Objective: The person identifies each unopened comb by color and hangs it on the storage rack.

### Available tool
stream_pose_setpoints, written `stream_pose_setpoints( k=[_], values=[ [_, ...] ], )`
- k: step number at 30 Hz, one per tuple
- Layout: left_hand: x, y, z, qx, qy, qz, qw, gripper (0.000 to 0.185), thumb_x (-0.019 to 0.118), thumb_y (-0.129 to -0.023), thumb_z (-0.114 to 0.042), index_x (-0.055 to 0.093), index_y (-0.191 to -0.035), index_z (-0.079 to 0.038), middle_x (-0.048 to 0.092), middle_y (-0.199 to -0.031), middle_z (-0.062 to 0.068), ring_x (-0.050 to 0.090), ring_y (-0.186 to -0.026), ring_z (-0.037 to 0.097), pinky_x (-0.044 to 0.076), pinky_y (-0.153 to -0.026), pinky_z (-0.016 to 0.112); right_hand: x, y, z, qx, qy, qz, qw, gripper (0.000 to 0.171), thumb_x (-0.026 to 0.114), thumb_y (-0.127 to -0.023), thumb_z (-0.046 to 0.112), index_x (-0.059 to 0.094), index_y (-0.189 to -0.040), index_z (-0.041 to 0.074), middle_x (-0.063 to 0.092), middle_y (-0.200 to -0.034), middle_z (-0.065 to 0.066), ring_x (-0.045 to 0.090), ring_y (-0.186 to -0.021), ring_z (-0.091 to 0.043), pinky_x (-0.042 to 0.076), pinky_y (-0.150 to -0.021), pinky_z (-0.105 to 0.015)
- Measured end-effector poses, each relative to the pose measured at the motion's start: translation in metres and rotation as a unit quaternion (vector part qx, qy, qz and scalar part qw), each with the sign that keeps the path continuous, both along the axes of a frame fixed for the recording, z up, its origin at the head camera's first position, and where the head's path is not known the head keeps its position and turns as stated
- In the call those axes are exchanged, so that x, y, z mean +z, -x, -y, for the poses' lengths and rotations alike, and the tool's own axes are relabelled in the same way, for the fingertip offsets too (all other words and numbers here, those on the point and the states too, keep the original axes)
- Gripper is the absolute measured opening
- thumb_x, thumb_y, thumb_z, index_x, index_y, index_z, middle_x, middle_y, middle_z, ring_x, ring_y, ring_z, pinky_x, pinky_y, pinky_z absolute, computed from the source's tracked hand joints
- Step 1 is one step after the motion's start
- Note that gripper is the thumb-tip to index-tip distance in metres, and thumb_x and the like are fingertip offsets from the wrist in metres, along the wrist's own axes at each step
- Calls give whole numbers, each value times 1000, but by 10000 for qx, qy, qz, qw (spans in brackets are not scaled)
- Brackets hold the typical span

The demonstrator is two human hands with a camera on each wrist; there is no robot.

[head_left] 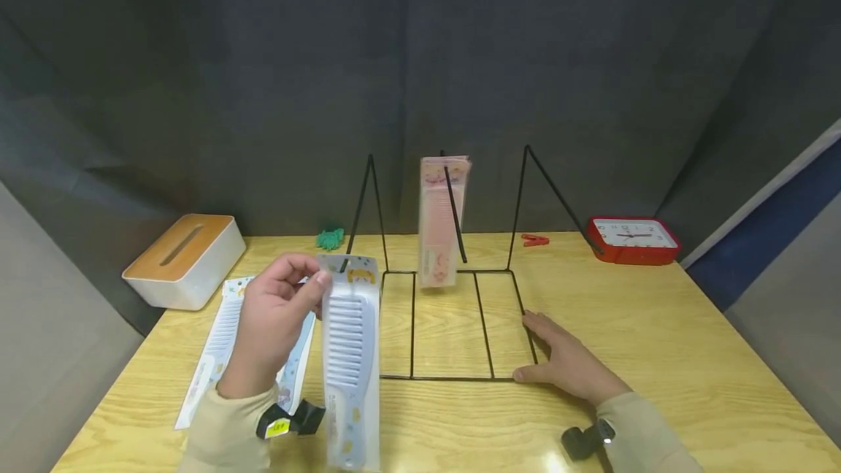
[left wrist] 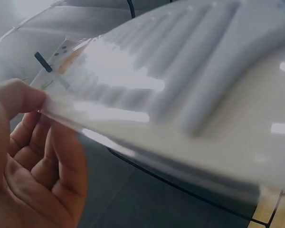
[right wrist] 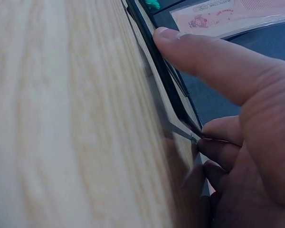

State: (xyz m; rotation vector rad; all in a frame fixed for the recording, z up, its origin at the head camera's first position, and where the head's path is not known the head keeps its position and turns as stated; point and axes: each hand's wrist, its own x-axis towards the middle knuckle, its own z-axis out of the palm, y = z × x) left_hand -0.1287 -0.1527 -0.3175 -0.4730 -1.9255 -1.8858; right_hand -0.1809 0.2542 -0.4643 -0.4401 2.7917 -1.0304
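My left hand pinches the upper left edge of a packaged blue comb between thumb and fingers. The tip of a black wire rack's left arm shows in front of the package's top, at its hang hole. In the left wrist view the arm tip pokes out of the card. My right hand holds the front right corner of the rack's base, thumb at the front bar and fingers at the side bar. Packaged pink combs hang on the middle arm.
More packaged blue combs lie on the table, partly behind my left hand. A white tissue box with a wooden lid stands at the left. Along the back are a green bundle, a red clip and a red clock.
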Motion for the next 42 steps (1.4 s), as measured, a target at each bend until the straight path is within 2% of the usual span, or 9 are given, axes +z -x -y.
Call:
stream_pose_setpoints(
  k=[4, 8, 13, 17, 22, 27, 34, 38, 42],
  values=[
    [6, 22, -2, 228, 368, 381, 9983, 10, 66, -97, -6, 60, -101, 3, 65, -82, 4, 57, -65, 13, 53, -59, 26, 4, -1, -1, -13, 1, 24, 10000, 111, 85, -74, 54, 32, -155, 0, 24, -162, -22, 15, -149, -47, 19, -113, -67],
    [15, 53, -1, 351, 740, 587, 9949, 18, 66, -99, -17, 62, -106, -1, 65, -88, 6, 59, -71, 15, 54, -64, 27, 6, -1, 0, -31, 66, 65, 10000, 110, 85, -74, 52, 32, -155, 0, 23, -162, -21, 14, -149, -46, 18, -113, -66],
    [22, 91, -2, 393, 873, 935, 9910, 26, 65, -99, -28, 63, -111, -5, 64, -93, 9, 61, -78, 18, 57, -70, 30, 5, -4, 2, -84, 188, 172, 9996, 110, 86, -74, 50, 32, -155, 0, 23, -163, -20, 14, -149, -46, 17, -114, -65],
    [28, 115, -6, 542, 949, 1114, 9877, 27, 63, -100, -30, 63, -113, -7, 64, -97, 14, 61, -80, 22, 58, -73, 35, 2, -5, 4, -128, 219, 222, 9994, 110, 86, -74, 50, 32, -156, 1, 23, -163, -19, 14, -149, -45, 17, -114, -65],
    [37, 141, -11, 935, 1073, 1237, 9821, 25, 63, -100, -28, 63, -113, -6, 64, -100, 12, 63, -80, 23, 57, -71, 31, 2, -4, 3, -182, 128, 207, 9995, 110, 86, -73, 52, 32, -156, 2, 24, -163, -19, 15, -149, -45, 17, -114, -65],
    [43, 151, -13, 1178, 1197, 1190, 9786, 25, 63, -100, -26, 64, -113, -6, 65, -102, 13, 62, -79, 18, 56, -68, 27, 3, -3, 2, -208, 54, 142, 9997, 110, 86, -72, 52, 34, -155, 2, 25, -163, -19, 17, -149, -46, 19, -114, -65],
    [38, 149, -8, 1137, 1272, 1320, 9765, 31, 63, -99, -36, 63, -113, -9, 65, -108, 12, 62, -90, 19, 57, -75, 30, 3, -2, 1, -157, 90, 132, 9997, 109, 86, -73, 51, 34, -155, 1, 24, -162, -21, 16, -149, -46, 18, -114, -65],
    [23, 150, 5, 1087, 1296, 1369, 9760, 32, 61, -100, -39, 63, -112, -9, 64, -107, 9, 63, -95, 19, 56, -79, 31, 4, -3, 1, -156, 98, 129, 9997, 109, 86, -73, 50, 34, -155, 1, 24, -162, -21, 17, -148, -47, 19, -113, -66],
    [-2, 152, 27, 1292, 1374, 1644, 9682, 31, 59, -101, -37, 64, -113, -8, 64, -111, 8, 62, -98, 21, 52, -81, 30, 4, -3, 2, -165, 107, 120, 9997, 109, 86, -73, 51, 34, -154, 0, 25, -162, -21, 17, -148, -46, 19, -114, -66]
  ],
)
